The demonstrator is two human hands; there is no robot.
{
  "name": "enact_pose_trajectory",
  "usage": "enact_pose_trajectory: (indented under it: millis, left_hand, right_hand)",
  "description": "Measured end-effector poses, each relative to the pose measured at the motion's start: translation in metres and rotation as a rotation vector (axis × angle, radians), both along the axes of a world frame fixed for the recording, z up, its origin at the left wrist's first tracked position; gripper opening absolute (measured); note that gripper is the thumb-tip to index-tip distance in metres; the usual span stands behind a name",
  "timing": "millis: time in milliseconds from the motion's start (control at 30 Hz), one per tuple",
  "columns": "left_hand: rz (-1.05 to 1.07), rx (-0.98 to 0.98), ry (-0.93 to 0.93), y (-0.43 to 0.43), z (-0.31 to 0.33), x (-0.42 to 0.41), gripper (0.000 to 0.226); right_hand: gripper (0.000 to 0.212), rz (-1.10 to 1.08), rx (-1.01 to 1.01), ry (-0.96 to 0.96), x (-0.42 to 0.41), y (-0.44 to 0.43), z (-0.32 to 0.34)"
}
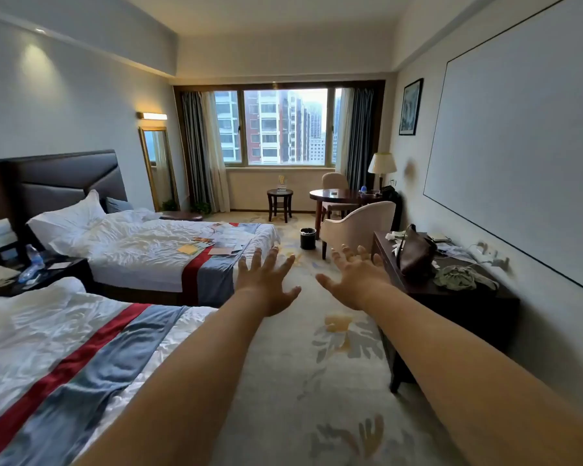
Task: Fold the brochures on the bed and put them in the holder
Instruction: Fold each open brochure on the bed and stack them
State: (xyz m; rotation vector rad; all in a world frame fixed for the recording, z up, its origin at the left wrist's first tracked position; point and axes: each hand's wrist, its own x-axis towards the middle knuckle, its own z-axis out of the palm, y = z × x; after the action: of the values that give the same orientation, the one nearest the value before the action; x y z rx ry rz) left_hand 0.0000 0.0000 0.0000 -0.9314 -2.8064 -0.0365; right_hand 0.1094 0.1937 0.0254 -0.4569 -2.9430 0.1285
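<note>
**Nothing folded yet: hands out, brochures waiting on the far bed**

From my end, the job has not started in any way I can see. The brochures [216, 242] lie loose and flat on the far bed [142, 243]. They are scattered over its foot end, partly on the white sheet and partly on the red and blue runner. I can make out an orange one, a pink one and several pale ones. They overlap too much at this range for a count, and none looks folded.

My left hand [266, 284] and right hand [354, 280] are stretched out ahead in the aisle, off the foot of the far bed and well apart from the papers. The grip of each is spread wide, fingers fanned, palms down, holding nothing and touching nothing.

Past the foot of the far bed, toward the window, is a small round table [280, 200] with an upright stand [281, 183] on it and something yellow in that. I judge this may be the holder, but it is too small to be sure. If so, it is well apart from the brochures.

Across the aisle from the far bed is a dark bench [451, 297] carrying a brown bag [416, 255] and some clutter. I see no brochures there.

All of it is left to do, by my reading: walk up to the far bed, gather and fold each brochure, then carry them to the holder.
</note>
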Motion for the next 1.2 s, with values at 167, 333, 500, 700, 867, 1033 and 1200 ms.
enact_pose_trajectory:
  millis: [167, 333, 500, 700, 867, 1033, 1200]
  left_hand:
    - [0.041, 0.006, 0.014, 0.04, -0.008, -0.009, 0.081]
    - [0.025, -0.026, 0.002, 0.079, -0.026, -0.045, 0.078]
    - [0.001, -0.042, -0.013, 0.116, -0.046, -0.124, 0.079]
    - [0.023, -0.064, -0.055, 0.157, -0.058, -0.259, 0.079]
    - [0.001, -0.094, -0.079, 0.191, -0.046, -0.364, 0.078]
    - [-0.004, -0.087, -0.088, 0.249, -0.038, -0.464, 0.078]
    - [-0.004, -0.074, -0.092, 0.328, -0.048, -0.569, 0.077]
  right_hand:
    - [0.087, 0.011, 0.037, -0.063, -0.014, 0.035, -0.016]
    - [0.083, -0.011, 0.027, -0.089, -0.053, 0.068, -0.036]
    - [0.075, -0.084, 0.018, -0.142, -0.123, 0.107, -0.054]
    - [0.075, -0.151, 0.008, -0.189, -0.248, 0.15, -0.061]
    - [0.076, -0.118, 0.0, -0.176, -0.358, 0.175, -0.049]
    - [0.075, -0.117, -0.041, -0.153, -0.458, 0.227, -0.048]
    - [0.077, -0.104, -0.059, -0.135, -0.566, 0.31, -0.062]
